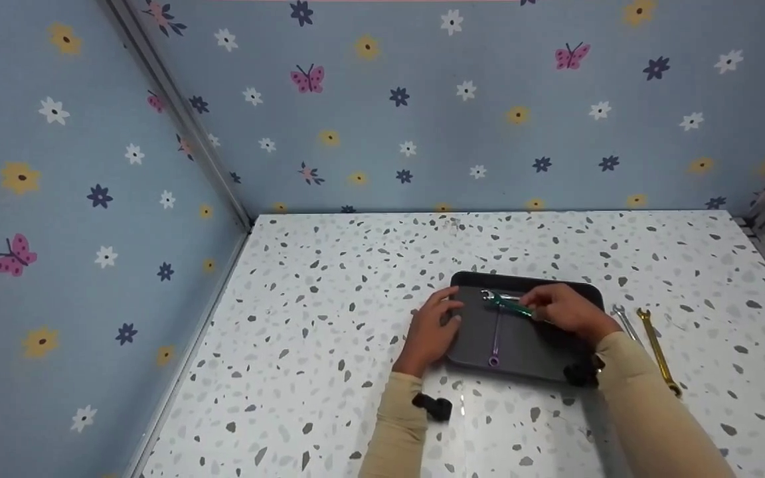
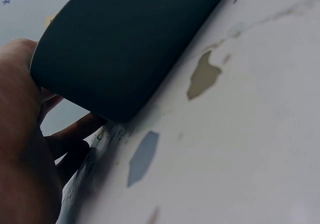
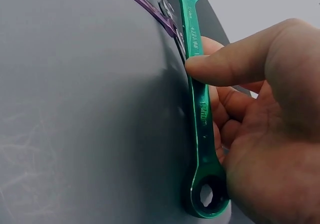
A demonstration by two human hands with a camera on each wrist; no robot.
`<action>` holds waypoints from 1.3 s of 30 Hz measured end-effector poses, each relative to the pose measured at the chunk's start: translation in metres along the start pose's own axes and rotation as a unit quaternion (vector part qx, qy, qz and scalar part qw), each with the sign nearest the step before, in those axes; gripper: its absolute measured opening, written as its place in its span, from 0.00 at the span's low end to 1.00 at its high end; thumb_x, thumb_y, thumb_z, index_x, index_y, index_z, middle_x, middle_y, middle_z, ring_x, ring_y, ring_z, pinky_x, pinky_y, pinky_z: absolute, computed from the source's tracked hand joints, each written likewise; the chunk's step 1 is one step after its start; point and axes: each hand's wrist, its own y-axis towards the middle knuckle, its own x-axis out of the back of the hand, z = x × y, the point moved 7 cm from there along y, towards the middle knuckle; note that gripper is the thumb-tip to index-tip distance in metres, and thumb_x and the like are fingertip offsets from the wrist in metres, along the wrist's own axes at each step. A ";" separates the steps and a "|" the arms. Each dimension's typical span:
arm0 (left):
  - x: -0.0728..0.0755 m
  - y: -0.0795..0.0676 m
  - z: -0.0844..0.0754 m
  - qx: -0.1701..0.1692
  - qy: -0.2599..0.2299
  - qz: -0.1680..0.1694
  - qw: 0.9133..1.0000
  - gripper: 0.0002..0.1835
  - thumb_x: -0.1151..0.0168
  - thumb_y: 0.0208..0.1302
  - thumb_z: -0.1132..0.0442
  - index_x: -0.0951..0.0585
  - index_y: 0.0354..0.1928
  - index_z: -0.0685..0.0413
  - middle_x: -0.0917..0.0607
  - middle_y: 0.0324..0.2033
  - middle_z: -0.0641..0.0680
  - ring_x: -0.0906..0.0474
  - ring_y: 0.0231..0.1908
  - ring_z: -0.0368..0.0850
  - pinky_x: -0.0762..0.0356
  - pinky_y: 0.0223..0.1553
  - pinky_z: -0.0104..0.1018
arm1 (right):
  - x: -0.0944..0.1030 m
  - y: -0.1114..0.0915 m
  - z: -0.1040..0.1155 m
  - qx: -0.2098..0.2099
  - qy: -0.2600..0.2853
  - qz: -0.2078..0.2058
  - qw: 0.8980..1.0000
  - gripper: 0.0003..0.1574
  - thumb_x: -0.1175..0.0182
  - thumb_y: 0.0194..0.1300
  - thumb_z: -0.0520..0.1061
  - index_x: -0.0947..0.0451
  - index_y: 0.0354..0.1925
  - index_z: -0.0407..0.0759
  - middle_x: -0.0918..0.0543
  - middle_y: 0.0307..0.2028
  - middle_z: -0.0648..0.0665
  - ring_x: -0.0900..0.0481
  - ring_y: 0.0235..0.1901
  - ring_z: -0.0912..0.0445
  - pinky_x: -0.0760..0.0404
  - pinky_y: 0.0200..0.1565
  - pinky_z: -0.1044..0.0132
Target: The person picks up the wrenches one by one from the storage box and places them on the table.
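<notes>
My right hand [image 1: 565, 309] pinches a green combination wrench [image 3: 197, 99] between thumb and fingers, above the dark grey tray [image 1: 469, 332]. In the right wrist view its ring end points down and its open end up. A purple wrench [image 1: 497, 335] lies lengthwise in the tray, ring end toward the front. Beside the green wrench a silver wrench [image 1: 489, 295] shows in the tray, partly hidden by the right hand. My left hand [image 1: 430, 332] holds the tray's left edge, thumb over the rim and fingers along the outside near the back corner.
Right of the tray, a silver wrench [image 1: 627, 322] and a gold wrench [image 1: 658, 352] lie on the speckled white table [image 1: 316, 318], the silver one partly behind the right forearm. Flower-patterned panels [image 1: 382, 133] close off the back and left sides.
</notes>
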 end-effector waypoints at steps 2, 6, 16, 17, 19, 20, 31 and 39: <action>0.000 0.000 0.000 0.001 0.000 -0.001 1.000 0.15 0.39 0.69 0.63 0.16 0.56 0.51 0.29 0.69 0.41 0.38 0.71 0.40 0.61 0.69 0.70 | 0.001 0.000 0.001 -0.002 0.005 -0.002 1.000 0.22 0.39 0.56 0.30 0.17 0.51 0.38 0.17 0.42 0.40 0.24 0.39 0.49 0.25 0.41 0.59; 0.000 0.000 0.000 0.003 0.002 0.001 1.000 0.15 0.39 0.69 0.63 0.16 0.56 0.51 0.29 0.69 0.41 0.38 0.71 0.41 0.61 0.69 0.72 | 0.000 0.000 0.002 -0.014 0.014 -0.006 1.000 0.22 0.40 0.56 0.29 0.16 0.51 0.37 0.17 0.42 0.39 0.24 0.39 0.50 0.24 0.40 0.61; 0.002 0.000 -0.003 -0.006 -0.006 -0.003 1.000 0.15 0.40 0.69 0.64 0.16 0.55 0.53 0.28 0.69 0.41 0.37 0.70 0.41 0.47 0.72 0.54 | 0.002 0.003 0.010 -0.005 0.006 -0.026 1.000 0.22 0.44 0.58 0.27 0.17 0.50 0.36 0.17 0.41 0.40 0.24 0.39 0.51 0.24 0.40 0.60; 0.001 0.000 -0.003 -0.003 -0.006 -0.003 1.000 0.15 0.40 0.69 0.64 0.16 0.55 0.52 0.28 0.69 0.41 0.37 0.70 0.41 0.49 0.73 0.57 | 0.003 0.003 0.010 -0.006 0.008 -0.027 1.000 0.22 0.43 0.58 0.28 0.17 0.51 0.36 0.17 0.41 0.40 0.24 0.39 0.51 0.24 0.41 0.60; 0.001 0.000 -0.002 0.002 -0.005 -0.004 1.000 0.15 0.40 0.69 0.63 0.16 0.55 0.52 0.28 0.69 0.40 0.37 0.70 0.41 0.55 0.72 0.64 | 0.003 0.002 0.009 -0.012 0.011 -0.028 0.999 0.22 0.43 0.59 0.28 0.17 0.51 0.36 0.17 0.40 0.40 0.24 0.39 0.50 0.25 0.41 0.60; 0.001 0.000 -0.003 0.005 -0.005 -0.003 1.000 0.15 0.40 0.69 0.63 0.16 0.55 0.51 0.28 0.69 0.40 0.37 0.70 0.41 0.59 0.71 0.67 | 0.004 0.002 0.009 -0.016 0.011 -0.030 0.999 0.21 0.43 0.59 0.29 0.17 0.51 0.37 0.17 0.40 0.40 0.24 0.39 0.50 0.24 0.41 0.60; 0.000 0.000 0.000 0.003 -0.004 -0.001 1.000 0.15 0.39 0.69 0.63 0.16 0.55 0.52 0.28 0.68 0.40 0.37 0.70 0.41 0.59 0.71 0.68 | 0.000 -0.006 0.003 -0.024 0.015 -0.052 0.998 0.23 0.43 0.59 0.29 0.18 0.54 0.36 0.19 0.42 0.38 0.24 0.37 0.49 0.24 0.37 0.61; 0.002 -0.001 -0.004 -0.012 -0.007 -0.002 1.000 0.15 0.40 0.69 0.64 0.16 0.55 0.53 0.28 0.68 0.41 0.37 0.70 0.41 0.57 0.70 0.69 | 0.003 -0.012 0.003 -0.041 0.035 -0.054 0.997 0.24 0.44 0.60 0.29 0.19 0.56 0.36 0.19 0.44 0.37 0.24 0.37 0.49 0.24 0.34 0.61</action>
